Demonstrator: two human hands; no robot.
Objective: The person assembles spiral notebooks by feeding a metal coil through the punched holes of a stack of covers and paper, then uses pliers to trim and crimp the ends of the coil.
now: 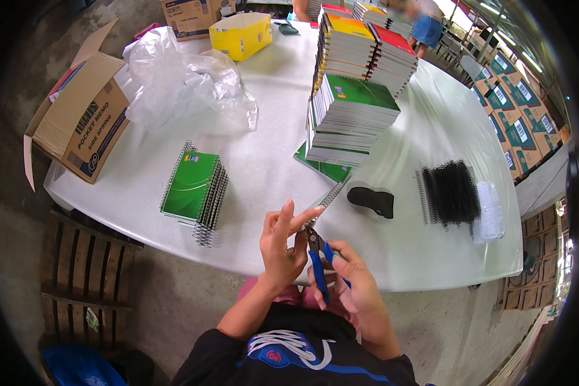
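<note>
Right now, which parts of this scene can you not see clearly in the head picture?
- Head view: the plier tips and the spiral end they meet are hidden behind the left hand.
- The handle ends of the blue pliers are covered by the fingers of the right hand.
- The far person is blurred and cut by the top edge.
- The green cover lies mostly under the notebook stack.

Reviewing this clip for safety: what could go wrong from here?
1. The blue-handled pliers in the right hand work close to the left hand fingers; a slip may nip them.
2. The tall notebook stack leans and could topple onto the green notebook being worked.
</note>
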